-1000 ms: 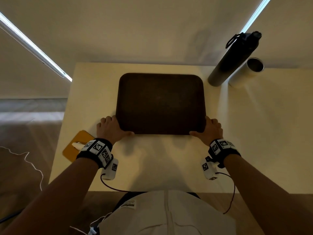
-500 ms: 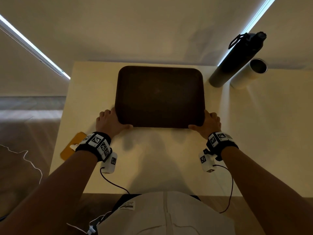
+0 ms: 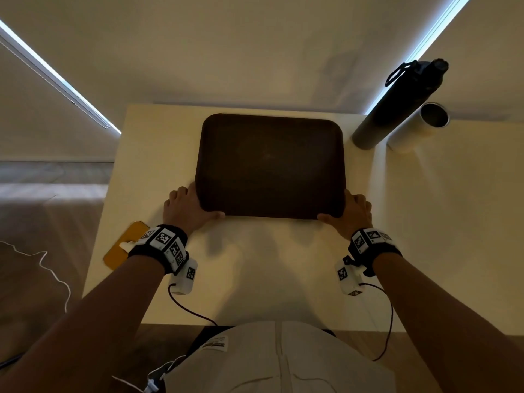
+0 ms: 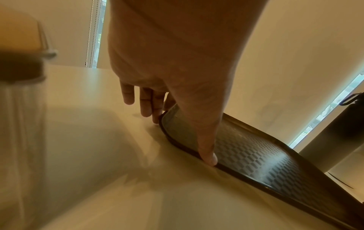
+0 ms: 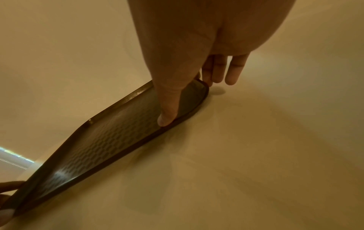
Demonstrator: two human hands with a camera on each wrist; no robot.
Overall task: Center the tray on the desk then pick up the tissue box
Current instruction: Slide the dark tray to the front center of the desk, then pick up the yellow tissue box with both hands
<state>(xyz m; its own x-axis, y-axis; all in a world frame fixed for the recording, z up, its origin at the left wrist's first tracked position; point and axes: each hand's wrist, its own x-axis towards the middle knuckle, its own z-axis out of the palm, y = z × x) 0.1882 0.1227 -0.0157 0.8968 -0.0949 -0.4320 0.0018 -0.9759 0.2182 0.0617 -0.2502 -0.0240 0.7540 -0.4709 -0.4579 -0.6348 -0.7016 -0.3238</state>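
Observation:
A dark brown tray point(image 3: 269, 165) lies flat on the pale desk point(image 3: 283, 279), close to its far edge. My left hand point(image 3: 195, 207) grips the near left corner of the tray. In the left wrist view its thumb point(image 4: 204, 140) lies on the rim and its fingers point(image 4: 146, 105) reach down beside the tray point(image 4: 256, 157). My right hand point(image 3: 344, 211) grips the near right corner in the same way, thumb point(image 5: 169, 109) on the rim of the tray point(image 5: 98, 147). The orange tissue box point(image 3: 124, 245) sits at the desk's left edge, partly hidden behind my left wrist.
A tall dark bottle point(image 3: 397, 106) and a pale cup point(image 3: 419, 126) stand just right of the tray's far right corner. A wall runs behind the desk. The desk drops off to the floor on the left. Bare desk lies between the tray and my body.
Both hands have slid the tray away from me toward the far edge of the desk. Most of the move came in the first half second.

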